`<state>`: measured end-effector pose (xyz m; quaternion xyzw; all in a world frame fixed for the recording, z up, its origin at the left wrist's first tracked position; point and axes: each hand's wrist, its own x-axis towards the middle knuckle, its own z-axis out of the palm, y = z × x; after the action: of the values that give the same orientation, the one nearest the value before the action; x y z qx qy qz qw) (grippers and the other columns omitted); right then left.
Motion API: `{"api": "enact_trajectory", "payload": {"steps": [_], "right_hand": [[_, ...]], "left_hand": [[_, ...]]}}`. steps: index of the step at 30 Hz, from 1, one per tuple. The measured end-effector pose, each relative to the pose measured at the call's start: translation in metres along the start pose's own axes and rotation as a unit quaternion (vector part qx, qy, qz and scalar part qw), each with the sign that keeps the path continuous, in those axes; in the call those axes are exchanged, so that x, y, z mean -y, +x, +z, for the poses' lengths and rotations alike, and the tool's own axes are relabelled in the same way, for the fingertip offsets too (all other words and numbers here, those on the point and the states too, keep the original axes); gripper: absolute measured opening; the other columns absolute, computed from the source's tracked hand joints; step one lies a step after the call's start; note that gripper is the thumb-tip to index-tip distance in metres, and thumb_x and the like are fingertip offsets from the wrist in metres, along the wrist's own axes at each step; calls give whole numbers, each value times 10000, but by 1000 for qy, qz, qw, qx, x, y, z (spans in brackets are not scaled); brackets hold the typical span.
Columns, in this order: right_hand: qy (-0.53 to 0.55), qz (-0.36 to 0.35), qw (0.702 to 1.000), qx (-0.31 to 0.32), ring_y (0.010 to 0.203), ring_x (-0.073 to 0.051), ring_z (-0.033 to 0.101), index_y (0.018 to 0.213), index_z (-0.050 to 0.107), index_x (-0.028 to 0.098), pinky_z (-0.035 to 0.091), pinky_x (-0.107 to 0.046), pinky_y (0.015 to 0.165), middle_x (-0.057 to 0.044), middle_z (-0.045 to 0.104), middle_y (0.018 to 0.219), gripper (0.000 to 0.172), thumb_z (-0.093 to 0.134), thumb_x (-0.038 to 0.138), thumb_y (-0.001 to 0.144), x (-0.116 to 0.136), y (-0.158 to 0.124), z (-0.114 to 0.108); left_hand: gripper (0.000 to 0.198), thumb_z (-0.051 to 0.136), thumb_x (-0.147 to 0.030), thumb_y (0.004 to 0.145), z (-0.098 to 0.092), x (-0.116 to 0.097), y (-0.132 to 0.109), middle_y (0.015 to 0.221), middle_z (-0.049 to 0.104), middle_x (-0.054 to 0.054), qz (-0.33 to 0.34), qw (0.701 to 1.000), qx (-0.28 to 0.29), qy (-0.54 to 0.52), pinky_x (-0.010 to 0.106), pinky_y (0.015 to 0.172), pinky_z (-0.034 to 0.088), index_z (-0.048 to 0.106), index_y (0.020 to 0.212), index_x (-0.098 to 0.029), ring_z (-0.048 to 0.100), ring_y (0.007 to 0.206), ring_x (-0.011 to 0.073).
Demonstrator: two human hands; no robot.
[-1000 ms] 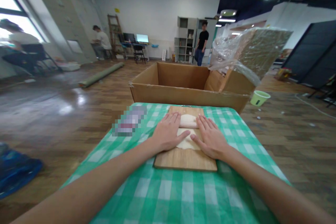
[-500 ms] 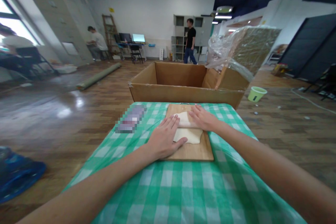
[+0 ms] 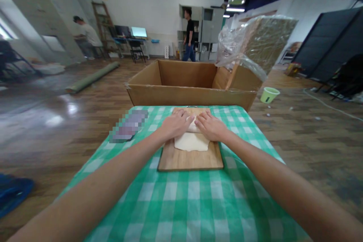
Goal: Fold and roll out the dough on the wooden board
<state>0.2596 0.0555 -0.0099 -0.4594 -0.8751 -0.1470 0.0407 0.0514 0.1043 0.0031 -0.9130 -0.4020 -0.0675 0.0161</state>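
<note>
A flat sheet of pale dough (image 3: 192, 142) lies on a wooden cutting board (image 3: 190, 161). Its far part looks folded over or rolled up, with a crease across the middle. My left hand (image 3: 178, 123) rests on the left side of that far part, fingers stretched forward and inward. From the right, my right hand (image 3: 210, 125) lies on the same part, its fingers spread and slightly bent. The two hands' fingertips nearly meet over the dough and hide some of it. The near part of the dough is uncovered.
A green checked tablecloth (image 3: 181, 204) covers the table. A blurred-out flat object (image 3: 129, 126) lies on its left side. Beyond the table stands a large open cardboard box (image 3: 176, 94), with plastic-wrapped material at its right. A green bucket (image 3: 269, 95) is on the floor; a person (image 3: 189, 36) walks behind.
My left hand has moved forward from the dough's near left onto its far part, uncovering the near part. My right hand has shifted slightly inward. The camera view has turned a little right.
</note>
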Motion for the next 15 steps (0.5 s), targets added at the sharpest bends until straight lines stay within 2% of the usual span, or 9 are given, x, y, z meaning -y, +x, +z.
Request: {"api": "enact_trajectory", "payload": {"steps": [3,8,12,15], "right_hand": [[42,29,998,-18,1417,-321,489,1349,630,109,318,-540,1216,-206,633,1404,537,217,370,1127,11,-8,-10],[120,68,990,-16,1543,-337,337,1552,460,83,320,-514,1235,-191,449,1617,672,216,519,1104,36,-32,-19],[142,74,987,-14,1554,-346,314,1596,407,90,293,-530,1254,-181,392,1653,709,275,556,1078,58,-56,-26],[144,64,987,-13,1571,-345,271,1617,370,88,255,-535,1274,-179,336,1678,763,299,608,1062,70,-72,-32]], "left_hand": [[534,203,-393,1100,4,-6,-27,1475,593,192,15,999,-31,25,466,1193,364,592,1362,-137,503,1436,289],[710,253,-578,1073,1,-30,-74,1612,453,204,-14,998,-65,4,457,1265,292,456,1526,-70,416,1513,307],[742,340,-571,1046,-4,-49,-107,1668,362,188,11,997,-82,-5,500,1305,215,359,1596,-74,258,1589,314],[753,360,-565,1040,-7,-58,-128,1692,315,173,13,997,-81,-10,504,1308,216,319,1619,-85,209,1604,308]]}}
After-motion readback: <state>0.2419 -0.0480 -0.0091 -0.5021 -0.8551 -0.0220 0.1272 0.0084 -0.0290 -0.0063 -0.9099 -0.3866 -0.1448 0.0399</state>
